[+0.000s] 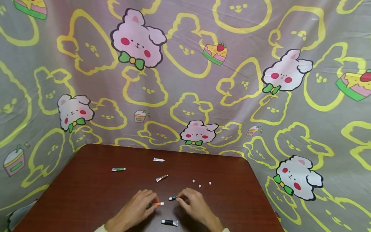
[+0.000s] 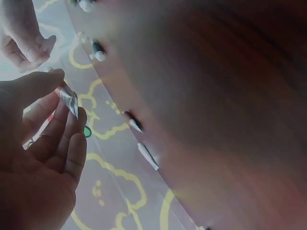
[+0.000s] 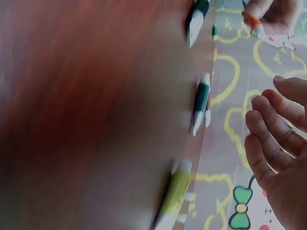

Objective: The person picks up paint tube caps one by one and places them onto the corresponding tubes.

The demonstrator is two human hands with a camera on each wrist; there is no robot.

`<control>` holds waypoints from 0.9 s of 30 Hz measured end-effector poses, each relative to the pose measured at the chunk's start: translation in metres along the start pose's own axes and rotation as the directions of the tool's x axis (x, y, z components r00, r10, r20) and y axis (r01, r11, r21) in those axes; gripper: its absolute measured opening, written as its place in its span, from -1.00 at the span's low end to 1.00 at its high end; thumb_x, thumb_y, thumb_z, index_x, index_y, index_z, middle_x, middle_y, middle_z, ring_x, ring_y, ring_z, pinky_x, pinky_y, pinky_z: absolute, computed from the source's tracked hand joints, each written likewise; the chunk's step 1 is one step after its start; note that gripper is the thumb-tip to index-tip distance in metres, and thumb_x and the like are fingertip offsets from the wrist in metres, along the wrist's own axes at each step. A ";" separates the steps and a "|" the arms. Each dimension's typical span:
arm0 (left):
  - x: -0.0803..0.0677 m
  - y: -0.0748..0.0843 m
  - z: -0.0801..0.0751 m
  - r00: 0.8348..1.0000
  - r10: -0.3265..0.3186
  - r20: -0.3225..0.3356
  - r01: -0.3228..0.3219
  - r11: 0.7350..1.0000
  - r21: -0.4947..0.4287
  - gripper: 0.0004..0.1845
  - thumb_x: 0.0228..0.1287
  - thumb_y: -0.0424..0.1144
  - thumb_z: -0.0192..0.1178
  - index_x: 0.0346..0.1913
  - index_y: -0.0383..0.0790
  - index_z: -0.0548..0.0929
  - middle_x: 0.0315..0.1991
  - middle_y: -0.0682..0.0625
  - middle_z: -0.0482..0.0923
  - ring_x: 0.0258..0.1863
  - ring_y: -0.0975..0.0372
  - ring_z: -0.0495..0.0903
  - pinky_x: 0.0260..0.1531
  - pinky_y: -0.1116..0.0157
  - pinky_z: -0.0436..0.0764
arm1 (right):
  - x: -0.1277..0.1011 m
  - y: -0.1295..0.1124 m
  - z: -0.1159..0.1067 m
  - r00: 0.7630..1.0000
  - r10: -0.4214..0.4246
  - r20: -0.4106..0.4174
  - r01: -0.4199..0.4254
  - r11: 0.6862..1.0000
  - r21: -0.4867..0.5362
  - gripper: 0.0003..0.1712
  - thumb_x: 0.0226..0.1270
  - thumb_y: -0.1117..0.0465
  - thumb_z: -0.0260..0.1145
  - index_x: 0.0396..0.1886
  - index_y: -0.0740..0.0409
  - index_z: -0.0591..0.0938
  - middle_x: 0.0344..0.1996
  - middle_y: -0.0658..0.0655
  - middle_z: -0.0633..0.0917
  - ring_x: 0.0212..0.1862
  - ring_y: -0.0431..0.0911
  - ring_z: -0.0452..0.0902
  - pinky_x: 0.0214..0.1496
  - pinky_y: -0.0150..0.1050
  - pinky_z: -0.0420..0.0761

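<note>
My left hand (image 1: 141, 206) pinches a small orange paint tube (image 1: 157, 204) with a white cap pointing right. The silver crimped end of that tube shows in the left wrist view, between thumb and fingers. My right hand (image 1: 195, 205) hovers close by, fingers loosely bent with nothing between them in the right wrist view. A dark green tube (image 3: 201, 98) lies on the table, partly behind the right fingertips in the head view. Also on the table is a yellow tube (image 3: 175, 194), which I cannot see in the head view. A black tube (image 1: 169, 222) lies nearest me.
A brown tube (image 1: 162, 178), a white tube (image 1: 158, 159) and a green tube (image 1: 118, 169) lie farther back on the brown table (image 1: 92, 187). Three small white pieces (image 1: 199, 186) sit beyond the right hand. A patterned curtain (image 1: 185, 83) hangs around the table.
</note>
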State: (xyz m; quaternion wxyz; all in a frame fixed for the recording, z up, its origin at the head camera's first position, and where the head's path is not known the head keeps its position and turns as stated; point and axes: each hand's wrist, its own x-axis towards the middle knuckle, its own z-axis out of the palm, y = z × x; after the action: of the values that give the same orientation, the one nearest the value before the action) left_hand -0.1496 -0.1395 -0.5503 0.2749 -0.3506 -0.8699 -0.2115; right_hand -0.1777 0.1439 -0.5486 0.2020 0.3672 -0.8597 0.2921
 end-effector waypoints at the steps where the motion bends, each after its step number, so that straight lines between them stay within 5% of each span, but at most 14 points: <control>1: -0.001 -0.002 0.000 1.000 -0.008 0.008 0.008 1.000 0.003 -0.70 0.14 -0.17 0.63 -0.28 0.11 0.63 -0.31 0.28 0.59 -0.25 0.36 0.56 -0.19 0.22 0.57 | 0.000 0.003 -0.001 1.000 0.018 0.002 -0.018 1.000 -0.005 -0.85 0.34 0.23 0.59 -0.28 -0.04 0.74 -0.38 -0.18 0.71 -0.29 -0.43 0.56 -0.20 -0.55 0.55; 6: -0.009 -0.011 0.001 1.000 -0.016 0.022 0.015 1.000 0.027 -0.70 0.13 -0.16 0.63 -0.28 0.10 0.63 -0.32 0.25 0.59 -0.25 0.31 0.58 -0.21 0.18 0.58 | 0.002 0.017 -0.007 0.995 0.096 0.025 -0.096 0.995 0.001 -0.87 0.35 0.21 0.59 -0.28 -0.01 0.75 -0.39 -0.18 0.71 -0.32 -0.40 0.59 -0.24 -0.51 0.56; 12: -0.019 -0.022 0.001 0.998 -0.040 0.057 0.034 0.995 0.097 -0.73 0.19 -0.08 0.60 -0.25 0.06 0.64 -0.29 0.19 0.62 -0.24 0.20 0.63 -0.19 0.13 0.64 | 0.004 0.032 -0.014 0.997 0.078 -0.017 -0.078 0.997 -0.014 -0.85 0.27 0.28 0.61 -0.28 0.03 0.76 -0.41 -0.16 0.71 -0.34 -0.41 0.57 -0.28 -0.52 0.56; 27: -0.030 -0.037 0.000 0.983 -0.090 0.158 0.086 0.996 0.030 -0.71 0.17 -0.14 0.60 -0.34 0.10 0.60 -0.38 0.27 0.54 -0.35 0.36 0.50 -0.31 0.18 0.56 | 0.002 0.065 -0.020 0.975 0.223 0.014 -0.221 0.972 -0.077 -0.79 0.24 0.29 0.64 -0.30 -0.01 0.74 -0.42 -0.17 0.70 -0.37 -0.27 0.58 -0.29 -0.38 0.54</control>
State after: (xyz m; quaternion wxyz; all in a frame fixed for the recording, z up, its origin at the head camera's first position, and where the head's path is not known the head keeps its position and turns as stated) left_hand -0.1581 -0.1785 -0.5758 0.1989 -0.3244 -0.9061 -0.1849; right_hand -0.2252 0.1924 -0.5561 0.1723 0.2643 -0.9079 0.2761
